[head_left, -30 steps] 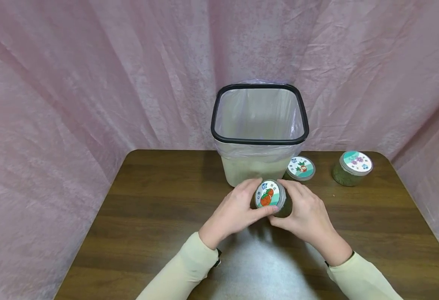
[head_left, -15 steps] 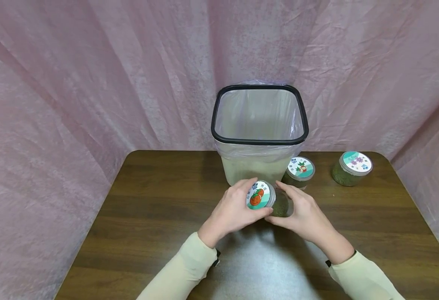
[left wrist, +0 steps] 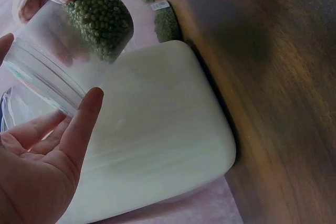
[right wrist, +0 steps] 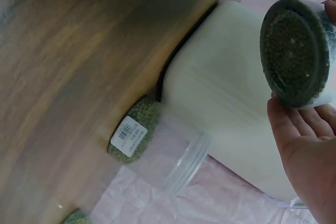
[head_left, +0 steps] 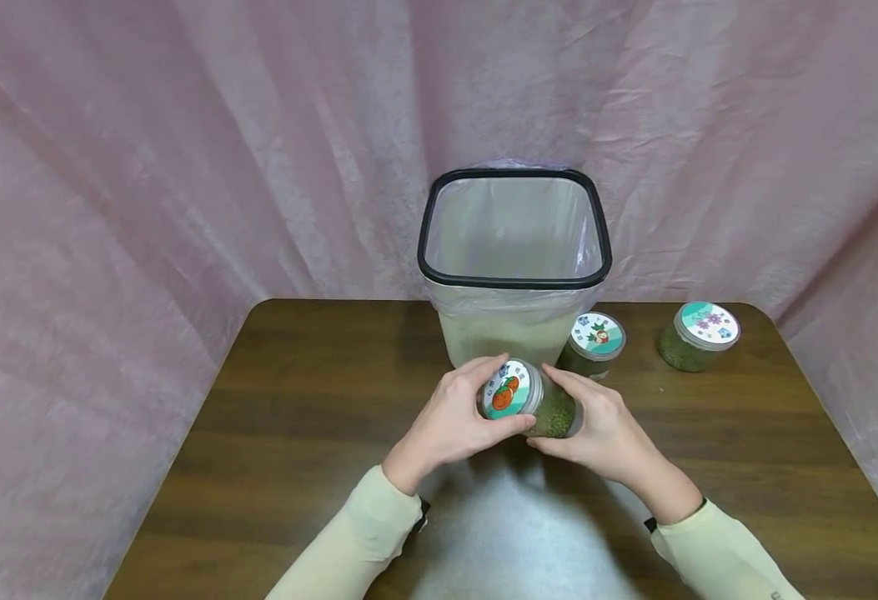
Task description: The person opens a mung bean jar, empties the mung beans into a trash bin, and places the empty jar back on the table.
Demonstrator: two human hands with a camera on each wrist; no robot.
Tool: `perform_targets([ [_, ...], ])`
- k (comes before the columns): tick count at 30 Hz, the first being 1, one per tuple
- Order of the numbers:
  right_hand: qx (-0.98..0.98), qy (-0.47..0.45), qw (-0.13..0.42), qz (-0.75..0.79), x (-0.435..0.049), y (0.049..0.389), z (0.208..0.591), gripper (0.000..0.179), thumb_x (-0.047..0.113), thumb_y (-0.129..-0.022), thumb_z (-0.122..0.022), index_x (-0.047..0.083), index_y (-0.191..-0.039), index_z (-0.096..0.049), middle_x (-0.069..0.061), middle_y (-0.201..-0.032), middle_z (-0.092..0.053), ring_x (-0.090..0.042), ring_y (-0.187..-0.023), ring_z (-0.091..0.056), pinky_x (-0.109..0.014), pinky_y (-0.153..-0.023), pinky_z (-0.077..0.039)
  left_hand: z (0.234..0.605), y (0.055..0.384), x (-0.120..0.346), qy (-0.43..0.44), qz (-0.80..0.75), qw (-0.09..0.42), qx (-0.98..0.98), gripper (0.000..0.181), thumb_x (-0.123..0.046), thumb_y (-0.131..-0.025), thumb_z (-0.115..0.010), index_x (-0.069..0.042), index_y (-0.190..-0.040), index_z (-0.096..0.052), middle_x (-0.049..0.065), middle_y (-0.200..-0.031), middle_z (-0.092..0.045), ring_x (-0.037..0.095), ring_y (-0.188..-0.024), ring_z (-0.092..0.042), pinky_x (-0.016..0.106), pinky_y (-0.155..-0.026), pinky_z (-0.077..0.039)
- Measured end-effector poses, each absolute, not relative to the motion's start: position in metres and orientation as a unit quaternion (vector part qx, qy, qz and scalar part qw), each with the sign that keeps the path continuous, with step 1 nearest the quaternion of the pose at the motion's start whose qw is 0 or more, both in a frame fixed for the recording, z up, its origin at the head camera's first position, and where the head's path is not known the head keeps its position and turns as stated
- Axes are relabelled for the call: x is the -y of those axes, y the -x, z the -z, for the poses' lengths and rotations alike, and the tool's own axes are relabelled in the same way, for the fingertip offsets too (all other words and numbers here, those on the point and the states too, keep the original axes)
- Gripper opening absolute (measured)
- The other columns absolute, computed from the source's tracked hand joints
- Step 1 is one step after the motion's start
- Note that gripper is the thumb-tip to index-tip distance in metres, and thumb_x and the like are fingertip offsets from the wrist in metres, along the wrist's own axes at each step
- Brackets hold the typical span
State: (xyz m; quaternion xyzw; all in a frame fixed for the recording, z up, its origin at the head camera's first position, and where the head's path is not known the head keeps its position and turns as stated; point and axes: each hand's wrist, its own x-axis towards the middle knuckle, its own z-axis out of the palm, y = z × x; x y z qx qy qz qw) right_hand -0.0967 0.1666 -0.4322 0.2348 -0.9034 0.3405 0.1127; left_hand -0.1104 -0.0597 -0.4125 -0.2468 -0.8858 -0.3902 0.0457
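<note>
Both hands hold a clear jar of green beans [head_left: 554,411], tilted on its side in front of the bin with the lid toward the left. My left hand [head_left: 459,421] grips the rim of the lid [head_left: 504,390], which bears a sticker with red-orange fruit. My right hand [head_left: 609,429] grips the body near the base. In the left wrist view the beans [left wrist: 100,22] lie heaped at the base end. The right wrist view shows the jar's round bottom [right wrist: 294,53] above the fingers. Whether the lid has turned cannot be told.
A cream bin [head_left: 509,329] with a black rim and clear liner stands just behind the hands. To its right is a similar jar [head_left: 596,337] with a barcode label, and another flower-stickered jar [head_left: 697,337] farther right. Pink curtain [head_left: 296,150] hangs behind the wooden table [head_left: 273,433].
The held jar has tipped from nearly upright toward the left, so its lid faces more leftward and its beans show. Both hands have moved slightly left with it.
</note>
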Motion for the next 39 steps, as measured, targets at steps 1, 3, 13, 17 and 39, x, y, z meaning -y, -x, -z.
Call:
perform_targets([
  [1, 0.903, -0.234, 0.12, -0.34, -0.1671, 0.0963, 0.4326, 0.088, 0.044, -0.058, -0.085, 0.018, -0.134, -0.05, -0.001, -0.129, -0.058, -0.016, -0.114, -0.058, -0.036, -0.09, -0.051, 0.4123, 0.1103, 0.0591, 0.25, 0.389, 0.045, 0.885, 0.085, -0.065, -0.071, -0.065, -0.013, -0.136, -0.048, -0.003, -0.132, -0.053, 0.007, -0.114, -0.054, 0.025, -0.09, -0.05],
  [3, 0.901, -0.233, 0.131, -0.341, -0.168, 0.0952, 0.4332, 0.087, 0.043, -0.056, -0.086, 0.019, -0.132, -0.053, 0.0, -0.126, -0.061, -0.015, -0.111, -0.06, -0.034, -0.087, -0.052, 0.4124, 0.1097, 0.058, 0.252, 0.388, 0.044, 0.886, 0.085, -0.066, -0.071, -0.065, -0.013, -0.136, -0.049, -0.002, -0.133, -0.053, 0.008, -0.116, -0.054, 0.025, -0.091, -0.05],
  [13, 0.893, -0.254, 0.175, -0.326, -0.1684, 0.0945, 0.4339, 0.083, 0.043, -0.052, -0.087, 0.015, -0.125, -0.059, -0.001, -0.115, -0.067, -0.013, -0.099, -0.065, -0.028, -0.08, -0.053, 0.4138, 0.1071, 0.058, 0.245, 0.4, 0.036, 0.883, 0.086, -0.068, -0.07, -0.065, -0.014, -0.135, -0.05, -0.002, -0.132, -0.055, 0.007, -0.116, -0.054, 0.026, -0.09, -0.051],
  [17, 0.892, -0.257, 0.188, -0.319, -0.1682, 0.094, 0.4357, 0.082, 0.042, -0.051, -0.088, 0.013, -0.123, -0.061, -0.001, -0.114, -0.067, -0.013, -0.099, -0.065, -0.024, -0.082, -0.052, 0.4138, 0.1052, 0.0574, 0.243, 0.403, 0.04, 0.881, 0.085, -0.067, -0.069, -0.066, -0.014, -0.134, -0.051, -0.003, -0.13, -0.056, 0.007, -0.114, -0.055, 0.027, -0.089, -0.051],
  [39, 0.893, -0.246, 0.231, -0.299, -0.166, 0.0951, 0.437, 0.083, 0.035, -0.051, -0.088, 0.007, -0.124, -0.059, -0.008, -0.119, -0.065, -0.023, -0.107, -0.063, -0.038, -0.087, -0.052, 0.4137, 0.1099, 0.055, 0.219, 0.466, -0.002, 0.857, 0.084, -0.057, -0.067, -0.075, -0.016, -0.135, -0.048, -0.002, -0.127, -0.054, 0.008, -0.109, -0.055, 0.025, -0.084, -0.053],
])
